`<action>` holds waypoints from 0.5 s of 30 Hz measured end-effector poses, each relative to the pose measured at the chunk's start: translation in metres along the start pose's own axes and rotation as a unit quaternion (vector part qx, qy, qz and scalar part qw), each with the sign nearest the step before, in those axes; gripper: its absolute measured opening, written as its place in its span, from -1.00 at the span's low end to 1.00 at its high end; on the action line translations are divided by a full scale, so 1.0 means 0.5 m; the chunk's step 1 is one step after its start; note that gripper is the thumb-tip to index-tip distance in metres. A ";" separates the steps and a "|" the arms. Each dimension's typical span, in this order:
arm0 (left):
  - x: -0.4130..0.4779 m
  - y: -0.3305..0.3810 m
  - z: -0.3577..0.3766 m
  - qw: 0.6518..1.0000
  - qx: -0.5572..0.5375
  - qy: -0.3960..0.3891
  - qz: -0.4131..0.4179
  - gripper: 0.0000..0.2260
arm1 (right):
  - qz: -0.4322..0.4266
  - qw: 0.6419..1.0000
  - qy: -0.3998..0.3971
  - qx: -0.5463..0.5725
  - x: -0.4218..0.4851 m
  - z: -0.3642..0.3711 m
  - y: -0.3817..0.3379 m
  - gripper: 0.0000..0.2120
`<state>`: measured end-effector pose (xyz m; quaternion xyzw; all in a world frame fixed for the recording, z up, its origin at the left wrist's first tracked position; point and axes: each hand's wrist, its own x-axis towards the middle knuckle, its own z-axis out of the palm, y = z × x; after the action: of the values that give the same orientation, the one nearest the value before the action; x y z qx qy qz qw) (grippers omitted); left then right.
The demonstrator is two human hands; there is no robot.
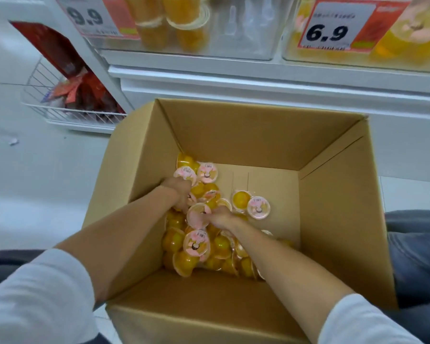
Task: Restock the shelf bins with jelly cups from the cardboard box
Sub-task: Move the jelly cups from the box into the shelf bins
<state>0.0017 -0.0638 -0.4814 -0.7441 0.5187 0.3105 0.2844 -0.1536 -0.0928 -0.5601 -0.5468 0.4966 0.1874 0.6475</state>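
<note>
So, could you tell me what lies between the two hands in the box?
The head view shows a pink-lidded jelly cup between the left hand and the right hand.

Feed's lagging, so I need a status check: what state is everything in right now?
box: open, floor partly bare.
cups: sealed, in a loose pile in the box.
left hand: in the pile, fingers curled, grip unclear.
right hand: grips one cup.
left bin: part filled, cups stacked.
right bin: holds cups.
basket: holds red packs.
</note>
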 end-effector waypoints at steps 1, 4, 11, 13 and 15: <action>-0.005 -0.005 -0.007 0.999 -0.045 0.000 0.001 -0.42 | 0.012 0.999 -0.009 0.050 -0.002 0.000 -0.002 -0.50; -0.024 -0.022 -0.027 0.963 -0.271 -0.013 -0.008 -0.50 | 0.003 0.965 -0.060 0.255 -0.032 -0.020 -0.031 -0.57; -0.122 0.027 -0.139 0.835 -0.539 0.108 0.017 -0.23 | -0.100 0.924 -0.053 0.366 -0.175 -0.164 -0.141 -0.68; -0.153 0.067 -0.196 0.841 -0.506 0.185 0.053 -0.34 | -0.145 0.928 -0.011 0.343 -0.240 -0.227 -0.168 -0.67; -0.187 0.113 -0.264 0.834 -0.482 0.257 0.078 -0.47 | -0.194 0.917 0.018 0.348 -0.318 -0.292 -0.196 -0.69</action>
<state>-0.0551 -0.1236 -0.3311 -0.7972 0.4141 0.3398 -0.2784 -0.2101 -0.2080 -0.3607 -0.3757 0.4256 -0.1367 0.8118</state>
